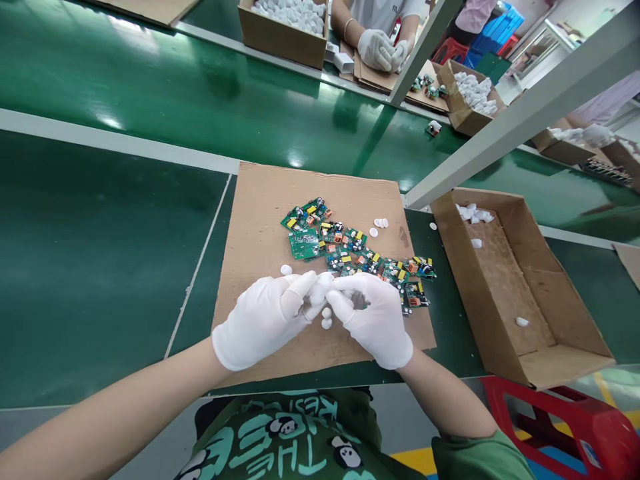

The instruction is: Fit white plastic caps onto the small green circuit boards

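Fingertips of left hand point(267, 319) and right hand point(373, 319) meet, pinched together on a small white part point(320, 288), likely for fine control | two white caps point(327, 317) lie just below the fingers | circuit boards point(350, 248) heaped just beyond on cardboard sheet point(255, 220), within reach | open box point(525, 287) right of the fingers.
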Tool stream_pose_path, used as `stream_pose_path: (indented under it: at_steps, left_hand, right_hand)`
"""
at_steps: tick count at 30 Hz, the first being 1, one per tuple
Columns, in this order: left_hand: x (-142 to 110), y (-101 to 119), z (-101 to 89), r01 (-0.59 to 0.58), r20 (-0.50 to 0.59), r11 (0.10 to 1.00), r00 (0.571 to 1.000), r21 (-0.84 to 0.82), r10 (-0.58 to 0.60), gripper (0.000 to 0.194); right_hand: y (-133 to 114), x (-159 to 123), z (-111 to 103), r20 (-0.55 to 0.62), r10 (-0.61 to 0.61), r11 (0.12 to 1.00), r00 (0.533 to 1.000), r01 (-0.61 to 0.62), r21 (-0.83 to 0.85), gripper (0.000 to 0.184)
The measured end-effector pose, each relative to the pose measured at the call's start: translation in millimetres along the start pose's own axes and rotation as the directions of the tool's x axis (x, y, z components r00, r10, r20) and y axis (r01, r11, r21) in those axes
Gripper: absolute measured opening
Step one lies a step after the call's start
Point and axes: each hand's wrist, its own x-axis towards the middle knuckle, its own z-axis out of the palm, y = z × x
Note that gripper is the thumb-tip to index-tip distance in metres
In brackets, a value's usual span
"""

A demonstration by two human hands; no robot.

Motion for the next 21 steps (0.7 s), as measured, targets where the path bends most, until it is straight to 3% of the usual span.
stream_pose_path:
  at_steps: [3,7,11,16,19,21]
  left_hand:
    - [0.1,0.3,1.0,-0.001,-0.024,0.997,1.000,0.073,0.003,0.029]
    - [1.2,1.1,-0.3,0.013,-0.012,0.995,1.000,0.097,-0.012,0.028]
    - [2.6,1.2,-3.0,0.012,0.013,0.992,1.000,0.127,-0.014,0.023]
    - [3.6,0.0,-1.4,0.088,0.060,0.996,0.994,0.028,-0.089,0.015]
    - [8.5,-0.7,-2.0,0.283,0.151,0.936,0.955,-0.210,-0.255,0.013]
    - [14.4,-0.5,-5.4,0.401,0.221,0.841,0.914,-0.363,-0.340,0.014]
  right_hand:
    - [1.4,-2.1,0.0,-0.051,-0.094,0.984,0.994,0.085,-0.155,0.011]
    - [0.4,-3.0,-0.5,-0.044,-0.333,0.865,0.942,0.287,-0.411,0.011]
    - [1.8,-2.3,-0.1,-0.010,-0.459,0.782,0.888,0.399,-0.478,0.010]
    - [-1.6,-2.9,-2.6,0.039,-0.480,0.796,0.876,0.454,-0.400,0.013]
    - [-8.7,-3.1,-9.6,0.118,-0.435,0.870,0.893,0.450,-0.200,0.013]
    - [-12.1,-1.7,-15.7,0.114,-0.341,0.938,0.933,0.345,-0.020,0.011]
